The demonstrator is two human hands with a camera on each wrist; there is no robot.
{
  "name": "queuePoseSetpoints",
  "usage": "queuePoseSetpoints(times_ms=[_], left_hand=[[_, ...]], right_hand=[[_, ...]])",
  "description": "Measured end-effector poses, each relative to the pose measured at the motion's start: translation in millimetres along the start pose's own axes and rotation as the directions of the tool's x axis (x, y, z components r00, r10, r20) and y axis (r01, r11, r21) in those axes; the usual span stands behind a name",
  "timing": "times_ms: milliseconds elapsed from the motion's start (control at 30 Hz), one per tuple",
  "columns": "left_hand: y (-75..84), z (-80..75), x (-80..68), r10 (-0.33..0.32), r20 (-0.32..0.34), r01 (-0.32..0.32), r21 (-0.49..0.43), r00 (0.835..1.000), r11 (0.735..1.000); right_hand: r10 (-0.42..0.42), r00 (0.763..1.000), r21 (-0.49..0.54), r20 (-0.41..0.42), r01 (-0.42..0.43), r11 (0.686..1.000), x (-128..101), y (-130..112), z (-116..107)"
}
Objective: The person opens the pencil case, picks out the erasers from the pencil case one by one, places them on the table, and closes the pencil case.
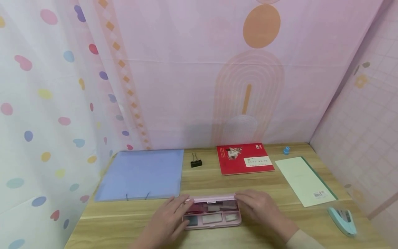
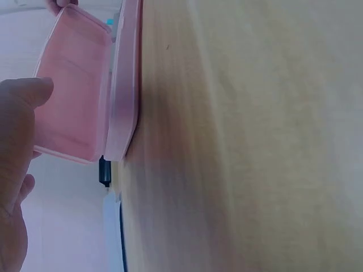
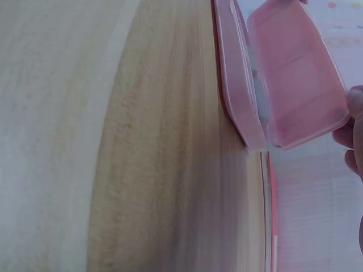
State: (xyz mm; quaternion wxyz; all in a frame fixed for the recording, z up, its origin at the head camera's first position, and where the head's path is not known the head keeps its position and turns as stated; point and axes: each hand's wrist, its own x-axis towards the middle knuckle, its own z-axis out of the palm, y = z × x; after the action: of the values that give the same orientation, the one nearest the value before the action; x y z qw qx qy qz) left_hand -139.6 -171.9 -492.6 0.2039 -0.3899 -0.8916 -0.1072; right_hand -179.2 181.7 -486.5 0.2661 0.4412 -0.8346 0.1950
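Note:
A pink pencil case (image 1: 212, 226) lies on the table at the front middle, its lid (image 2: 74, 85) raised. At the lid's left end my left hand (image 1: 169, 218) pinches the edge, thumb on the inner face and fingers behind. My right hand (image 1: 264, 207) pinches the opposite end the same way, with its thumb (image 3: 355, 102) at the lid's corner. Inside the case, a white block (image 1: 212, 218), a dark block (image 1: 192, 220) and a small pale item (image 1: 231, 217) sit in the front compartments. Long items, partly behind the lid, lie in the back one.
A blue folder (image 1: 143, 174) lies at the left. Behind the case are a black binder clip (image 1: 196, 163) and a red booklet (image 1: 233, 166). To the right lie a pale green notebook (image 1: 298, 178), a small blue object (image 1: 286, 150) and a light blue stapler (image 1: 340, 221). Curtains border the table.

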Motion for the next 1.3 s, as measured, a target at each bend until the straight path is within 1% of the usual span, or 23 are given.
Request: queuePoseSetpoints(times_ms=[200,300,367,433,500,567,600,700,767,833,933,1033,1100,1233,1300], left_hand=[[-2.9,2.8,8.4,-0.036,0.006,0.036,0.023,0.999,0.999],[-3.2,4.6,12.2,-0.098,0.049,0.096,0.033,0.994,0.995],[-3.6,6.3,14.7,-0.152,0.093,0.147,0.052,0.984,0.988],[-4.2,8.3,17.3,-0.200,0.128,0.191,0.079,0.971,0.978],[-4.6,10.4,19.4,-0.231,0.150,0.216,0.108,0.961,0.970],[-4.6,13.0,20.5,-0.250,0.162,0.231,0.127,0.955,0.965],[-4.2,14.2,20.4,-0.257,0.168,0.236,0.135,0.952,0.962],[-3.7,18.4,18.4,-0.275,0.182,0.248,0.158,0.944,0.956],[-3.7,21.4,16.6,-0.283,0.184,0.255,0.162,0.941,0.953],[-4.4,24.6,15.1,-0.294,0.184,0.267,0.161,0.938,0.950],[-5.2,28.2,12.5,-0.318,0.196,0.295,0.139,0.928,0.946],[-6.0,31.1,9.8,-0.348,0.218,0.327,0.125,0.912,0.937],[-6.9,32.4,8.7,-0.360,0.225,0.342,0.117,0.905,0.932],[-7.6,32.4,8.4,-0.376,0.252,0.359,0.114,0.892,0.926],[-7.7,31.6,6.7,-0.378,0.264,0.363,0.106,0.887,0.926]], right_hand=[[0.024,1.000,-0.077,0.000,-0.024,0.997,-4,2,1],[0.054,0.998,-0.104,0.042,-0.050,0.993,-6,3,4],[0.106,0.989,-0.117,0.105,-0.094,0.989,-7,4,7],[0.187,0.964,-0.133,0.188,-0.164,0.977,-6,4,10],[0.261,0.929,-0.156,0.262,-0.227,0.961,-6,4,13],[0.318,0.895,-0.172,0.312,-0.276,0.946,-5,4,16],[0.336,0.885,-0.178,0.322,-0.292,0.940,-4,5,17],[0.364,0.870,-0.177,0.332,-0.321,0.930,-5,6,21],[0.377,0.865,-0.169,0.332,-0.339,0.926,-7,8,23],[0.392,0.854,-0.164,0.343,-0.357,0.920,-9,9,25],[0.414,0.828,-0.148,0.379,-0.387,0.910,-13,10,26],[0.423,0.806,-0.124,0.415,-0.410,0.904,-15,11,28],[0.431,0.788,-0.109,0.439,-0.430,0.896,-14,12,28],[0.450,0.749,-0.099,0.487,-0.464,0.880,-13,15,29],[0.452,0.735,-0.097,0.506,-0.473,0.876,-11,15,30]])
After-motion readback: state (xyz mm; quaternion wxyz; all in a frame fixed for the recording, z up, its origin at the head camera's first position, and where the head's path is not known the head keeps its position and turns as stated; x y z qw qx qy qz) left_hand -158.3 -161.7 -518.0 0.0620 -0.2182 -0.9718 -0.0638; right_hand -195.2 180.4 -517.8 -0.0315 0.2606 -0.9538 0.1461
